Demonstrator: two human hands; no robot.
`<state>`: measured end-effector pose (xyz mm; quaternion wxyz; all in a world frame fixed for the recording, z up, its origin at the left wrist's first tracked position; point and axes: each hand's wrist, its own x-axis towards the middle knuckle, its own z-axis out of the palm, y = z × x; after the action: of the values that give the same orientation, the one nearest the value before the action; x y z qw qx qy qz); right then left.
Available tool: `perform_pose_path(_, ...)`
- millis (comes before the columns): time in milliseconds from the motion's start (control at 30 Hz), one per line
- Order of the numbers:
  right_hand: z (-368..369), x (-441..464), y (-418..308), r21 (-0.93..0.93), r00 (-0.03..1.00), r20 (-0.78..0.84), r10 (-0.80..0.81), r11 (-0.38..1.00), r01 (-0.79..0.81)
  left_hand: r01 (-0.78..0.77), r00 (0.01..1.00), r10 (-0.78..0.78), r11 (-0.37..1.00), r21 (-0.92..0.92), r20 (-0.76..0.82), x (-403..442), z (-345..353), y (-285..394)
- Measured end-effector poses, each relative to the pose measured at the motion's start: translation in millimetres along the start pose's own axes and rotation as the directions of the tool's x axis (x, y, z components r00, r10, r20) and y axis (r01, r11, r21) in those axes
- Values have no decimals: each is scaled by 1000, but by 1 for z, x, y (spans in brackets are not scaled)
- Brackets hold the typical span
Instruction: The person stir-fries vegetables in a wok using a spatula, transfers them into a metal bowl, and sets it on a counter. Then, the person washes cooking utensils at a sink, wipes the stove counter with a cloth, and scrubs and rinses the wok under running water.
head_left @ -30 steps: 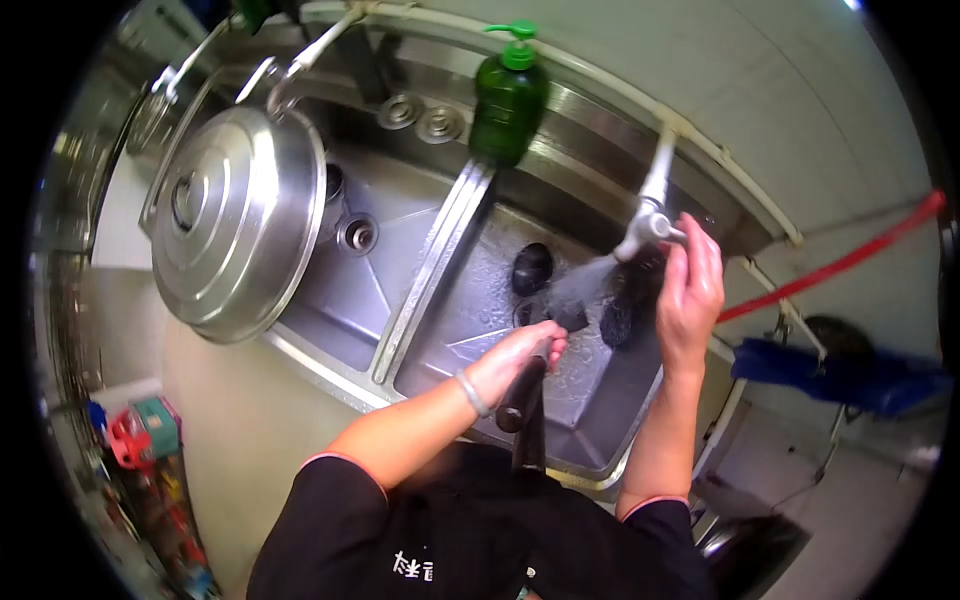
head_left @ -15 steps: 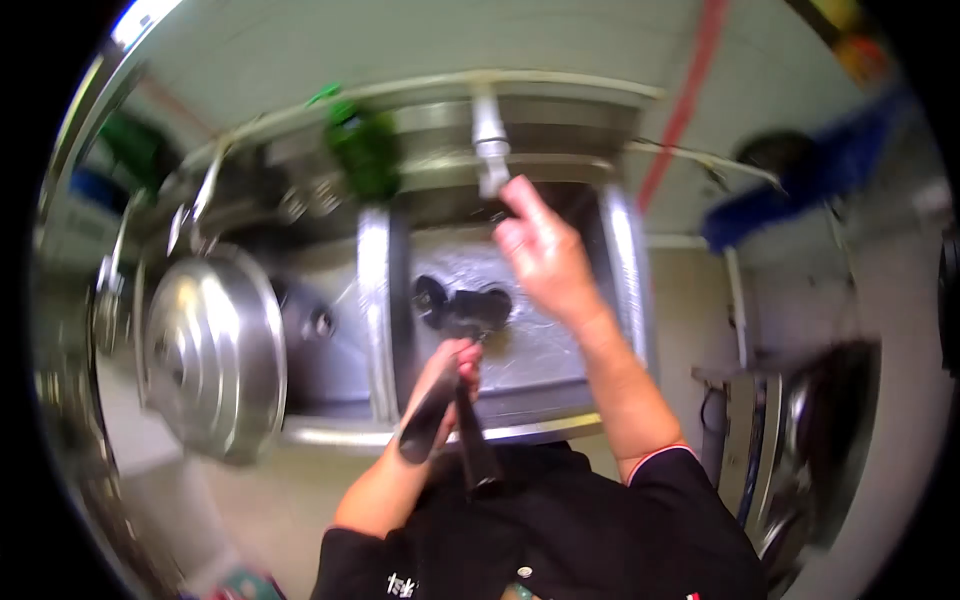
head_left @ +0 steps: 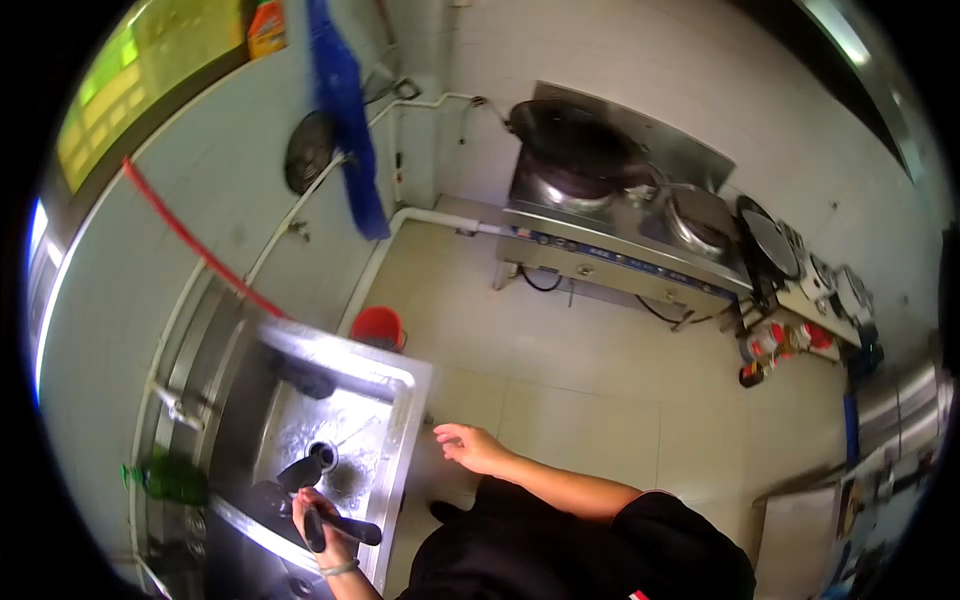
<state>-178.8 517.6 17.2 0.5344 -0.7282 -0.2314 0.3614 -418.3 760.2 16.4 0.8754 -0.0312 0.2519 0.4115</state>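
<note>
My left hand [head_left: 318,515] is closed round the handles of two dark long-handled cooking utensils, held over the sink [head_left: 408,385]. One is a spatula [head_left: 299,473] with a flat head close to the drain [head_left: 323,456]. The other has a rounder, ladle-like head [head_left: 268,499], blurred, near the divider between the basins. Their handle ends stick out past my hand towards my body. My right hand [head_left: 470,447] is outside the sink's right edge, fingers apart and empty. A dark round object [head_left: 316,384] lies at the basin's far end.
A faucet [head_left: 178,407] and a green bottle [head_left: 174,478] are along the sink's left side. Beyond the sink stands a red bucket [head_left: 377,327] on the tiled floor. A stove [head_left: 625,240] carries a large wok [head_left: 578,145]. Bottles [head_left: 764,343] stand on a shelf at right.
My view has swung right, bringing the stove and floor into sight. My right hand has left the faucet area and moved outside the sink. The left hand keeps the utensils.
</note>
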Motion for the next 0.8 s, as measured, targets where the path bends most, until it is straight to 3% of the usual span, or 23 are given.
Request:
perform_pose_path(33, -12, -9, 4, 9, 999, -36, -5, 1000, 5, 30, 999, -30, 999, 16, 17, 2, 2, -7)
perform_pose_path(133, -55, -40, 0, 60, 997, -72, 21, 998, -17, 156, 974, -111, 960, 234, -197, 11, 13, -36)
perform_pose_path(167, -68, -49, -1, 71, 996, -92, 17, 997, -11, 195, 969, -144, 943, 269, -199, 10, 20, -49)
perform_pose_path(233, -94, -62, 1, 71, 999, 20, -47, 996, 45, 175, 962, -99, 940, 293, -256, 7, 31, -87)
perform_pose_path(367, -165, -91, 9, 320, 984, 168, -60, 947, 3, -74, 997, 65, 893, 444, 36, -24, 55, -200)
perform_pose_path(433, -215, -100, 22, 262, 960, 241, -143, 962, 78, -156, 988, 140, 858, 489, 70, -49, 73, -274)
perform_pose_path(500, -262, -106, 42, 132, 892, 268, -363, 931, 339, -84, 996, 58, 818, 570, 63, -72, 85, -342)
perform_pose_path(533, -282, -113, 52, 23, 878, 291, -380, 920, 390, 9, 1000, -14, 810, 586, 5, -64, 74, -368)
perform_pose_path(567, -303, -119, 54, -84, 863, 314, -395, 894, 440, -119, 992, 60, 766, 632, 114, -62, 65, -402)
perform_pose_path(600, -330, -126, 49, -124, 860, 452, -237, 938, 324, -129, 984, 13, 736, 664, 178, -79, 76, -438)
perform_pose_path(633, -347, -132, 56, -119, 861, 448, -241, 938, 324, -140, 971, -36, 714, 686, 236, -96, 89, -476)
perform_pose_path(700, -386, -142, 62, -72, 882, 416, -222, 959, 275, -30, 981, -111, 720, 693, 159, -123, 117, -536)
perform_pose_path(733, -406, -147, 58, 13, 876, 468, -115, 992, 123, 32, 977, -171, 707, 706, 127, -122, 122, -558)
perform_pose_path(767, -428, -152, 64, 12, 876, 468, -116, 992, 125, 53, 965, -225, 673, 738, 136, -133, 136, -586)
perform_pose_path(800, -446, -158, 73, 276, 829, 551, -91, 958, -79, 101, 947, -297, 642, 760, 125, -130, 140, -610)
